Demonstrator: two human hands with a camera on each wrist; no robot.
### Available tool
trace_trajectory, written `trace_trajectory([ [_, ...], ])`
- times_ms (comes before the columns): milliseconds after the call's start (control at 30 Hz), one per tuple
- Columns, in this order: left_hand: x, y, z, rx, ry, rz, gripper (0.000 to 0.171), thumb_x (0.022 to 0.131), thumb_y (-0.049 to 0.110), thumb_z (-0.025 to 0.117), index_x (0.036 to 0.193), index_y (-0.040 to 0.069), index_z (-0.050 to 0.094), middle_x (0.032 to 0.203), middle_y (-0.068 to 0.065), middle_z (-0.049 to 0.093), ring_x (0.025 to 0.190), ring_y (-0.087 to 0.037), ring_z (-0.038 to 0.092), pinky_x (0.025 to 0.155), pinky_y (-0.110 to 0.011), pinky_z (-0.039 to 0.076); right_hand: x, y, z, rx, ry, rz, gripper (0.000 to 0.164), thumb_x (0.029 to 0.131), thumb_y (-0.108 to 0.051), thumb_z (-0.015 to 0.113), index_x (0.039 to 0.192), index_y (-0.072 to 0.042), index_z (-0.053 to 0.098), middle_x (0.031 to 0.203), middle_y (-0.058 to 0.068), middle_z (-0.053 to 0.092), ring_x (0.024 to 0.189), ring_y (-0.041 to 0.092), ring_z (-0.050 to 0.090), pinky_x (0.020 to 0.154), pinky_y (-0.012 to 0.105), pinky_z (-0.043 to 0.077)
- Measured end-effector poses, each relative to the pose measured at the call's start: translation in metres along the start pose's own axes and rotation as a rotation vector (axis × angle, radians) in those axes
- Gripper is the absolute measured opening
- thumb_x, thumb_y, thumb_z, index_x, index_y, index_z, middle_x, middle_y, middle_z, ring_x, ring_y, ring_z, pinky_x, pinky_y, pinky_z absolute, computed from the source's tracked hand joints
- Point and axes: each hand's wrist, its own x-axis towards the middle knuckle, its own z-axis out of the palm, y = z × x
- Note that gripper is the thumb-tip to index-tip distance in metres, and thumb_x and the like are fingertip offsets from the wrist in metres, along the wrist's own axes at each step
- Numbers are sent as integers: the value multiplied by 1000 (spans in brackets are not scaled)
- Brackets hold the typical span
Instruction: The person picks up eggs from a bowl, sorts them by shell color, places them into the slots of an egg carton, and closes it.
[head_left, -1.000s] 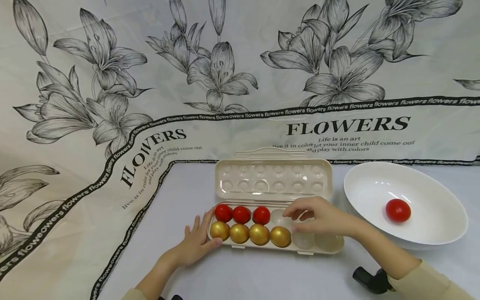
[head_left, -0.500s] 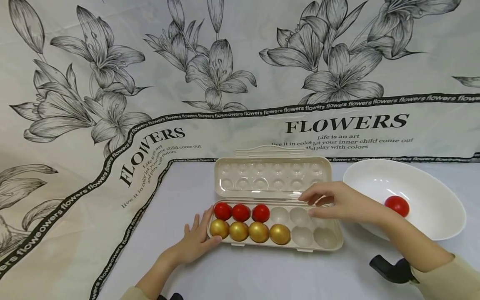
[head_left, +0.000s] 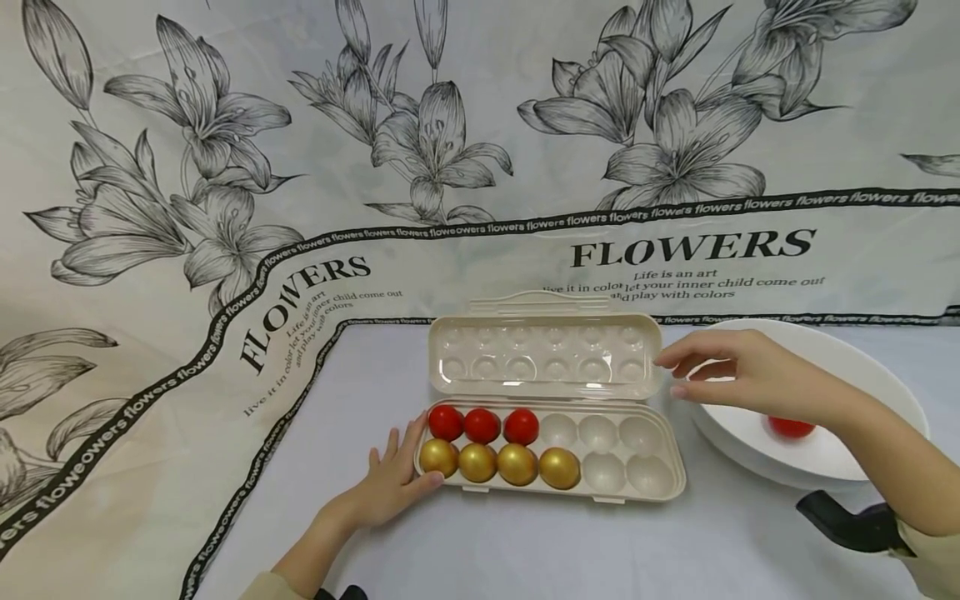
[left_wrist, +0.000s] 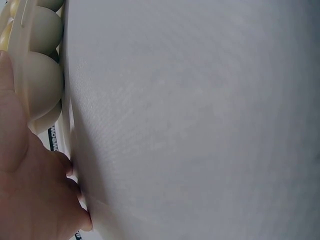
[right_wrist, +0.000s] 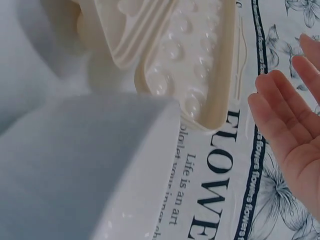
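A cream plastic egg box lies in the head view with its lid folded back. Three red eggs fill the left of its back row, and several gold eggs line the front row; bare cups show at the right end. Against the box's left end rests my left hand, fingers spread, thumb along the front edge. My right hand hovers at the left side of a white bowl, fingers loosely bent and holding nothing. Partly covered by that hand, a red egg sits in the bowl.
A pale cloth covers the table. Behind it hangs a flower-printed cloth with black lettering. A black curved piece sits by the right wrist at the sleeve.
My right hand has moved right and up, from over the egg box's cups to the bowl. The left hand stays at the box's left end.
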Motion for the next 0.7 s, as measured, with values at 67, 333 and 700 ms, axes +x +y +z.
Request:
trace_trajectory([
  [67,0,1,0,-1,0,1,84,92,51,49,151,21,-3,154,-19,6,136,-46,-11,97,-70,-9,-3,2,-6,-26,10,26,31,80,-6,73,109,-12,65,100,-9,65,87,5,61,75,17,50],
  [333,-1,0,2,2,10,7,84,92,50,48,151,19,-2,154,-20,7,136,-47,-10,97,-70,-9,-16,8,-22,-32,19,154,28,84,-11,70,111,-13,64,101,-4,66,87,7,63,73,16,49],
  [700,-2,2,1,-2,8,13,82,93,50,48,151,19,-1,154,-19,7,136,-46,-10,97,-70,-9,-26,35,-59,-146,28,305,27,85,-15,69,112,-16,64,99,-15,65,86,-3,58,67,18,48],
])
